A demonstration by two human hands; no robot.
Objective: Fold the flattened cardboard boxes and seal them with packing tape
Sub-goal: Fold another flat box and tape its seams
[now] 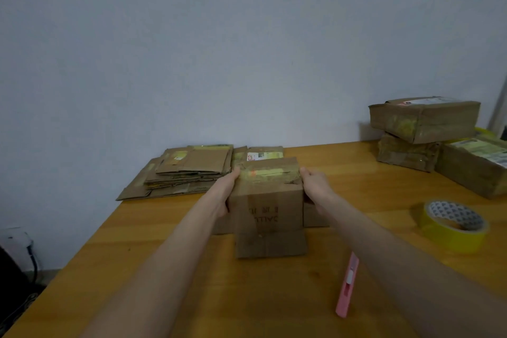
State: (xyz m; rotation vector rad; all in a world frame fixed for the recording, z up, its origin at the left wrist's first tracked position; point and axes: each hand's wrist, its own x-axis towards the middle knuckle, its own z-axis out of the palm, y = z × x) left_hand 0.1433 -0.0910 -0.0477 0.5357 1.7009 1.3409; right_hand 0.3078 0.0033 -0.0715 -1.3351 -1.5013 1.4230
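Beyond the small brown cardboard box (267, 202), clasped by the left hand (229, 186) and right hand (315, 186), fingers flat on its sides, a stack of flattened brown cardboard (186, 170) is left unfolded. Right of it, three taped brown boxes (424, 121) are judged finished; the yellow tape roll (454, 228) lies unused.

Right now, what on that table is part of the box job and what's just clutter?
In the job: box held between left hand and right hand; flattened stack; yellow tape roll; pink cutter; taped boxes.
Lying about: dark object and cable beside the table.
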